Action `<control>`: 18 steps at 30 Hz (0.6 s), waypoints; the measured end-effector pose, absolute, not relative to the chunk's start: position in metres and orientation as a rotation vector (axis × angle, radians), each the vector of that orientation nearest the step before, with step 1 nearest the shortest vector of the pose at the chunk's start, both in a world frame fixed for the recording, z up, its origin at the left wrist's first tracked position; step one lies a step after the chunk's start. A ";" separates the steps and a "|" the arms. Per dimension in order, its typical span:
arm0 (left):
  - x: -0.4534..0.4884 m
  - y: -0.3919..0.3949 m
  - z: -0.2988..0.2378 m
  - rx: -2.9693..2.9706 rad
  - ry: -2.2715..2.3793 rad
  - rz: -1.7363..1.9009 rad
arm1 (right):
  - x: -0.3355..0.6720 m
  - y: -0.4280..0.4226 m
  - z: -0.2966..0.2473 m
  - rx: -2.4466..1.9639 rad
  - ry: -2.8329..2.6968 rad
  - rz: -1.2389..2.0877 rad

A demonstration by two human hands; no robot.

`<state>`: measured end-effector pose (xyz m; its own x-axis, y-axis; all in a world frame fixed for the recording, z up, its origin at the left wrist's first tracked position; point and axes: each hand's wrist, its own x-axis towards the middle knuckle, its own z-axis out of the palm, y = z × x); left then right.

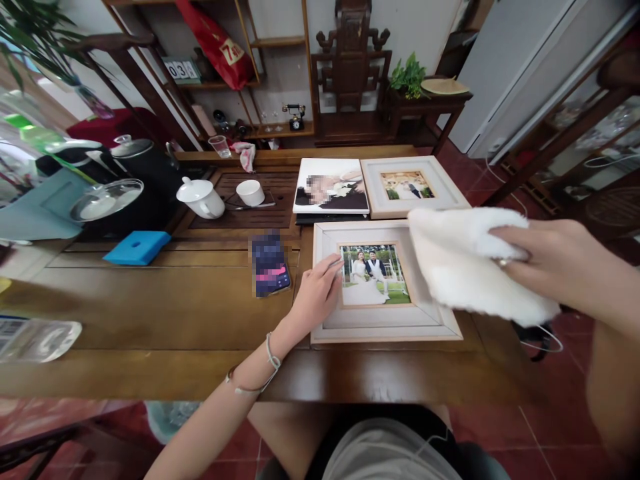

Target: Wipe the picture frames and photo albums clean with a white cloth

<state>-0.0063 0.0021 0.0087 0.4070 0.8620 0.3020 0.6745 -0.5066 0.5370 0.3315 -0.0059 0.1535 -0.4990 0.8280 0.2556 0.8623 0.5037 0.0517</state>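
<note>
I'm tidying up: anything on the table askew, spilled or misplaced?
Mildly: a crumpled cloth or tissue lies beside the clear cup at the far edge of the table, as if dropped. No spill shows.

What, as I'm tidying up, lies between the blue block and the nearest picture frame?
A phone lies on the table between them, in the head view.

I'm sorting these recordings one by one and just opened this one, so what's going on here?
A person's right hand has a bunched grip on a white towel, which covers part of the right side of a framed wedding photo lying on a wooden table. Whether the towel touches the frame is hard to tell. The left hand rests on the frame's left side. Another framed photo lies just beyond, and a smartphone lies to the left.
</note>
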 end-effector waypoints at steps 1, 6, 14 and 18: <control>-0.007 0.002 0.008 2.341 1.328 0.790 | 0.331 0.001 0.148 -1.461 -2.461 -0.450; -0.007 0.003 0.008 2.357 1.327 0.790 | 0.301 0.022 0.106 -1.206 -2.581 -0.689; -0.008 0.004 0.009 2.364 1.312 0.781 | 0.347 0.029 0.102 -1.297 -2.351 -0.665; -0.008 0.003 0.010 2.367 1.325 0.756 | 0.374 0.025 0.105 -1.403 -2.086 -0.728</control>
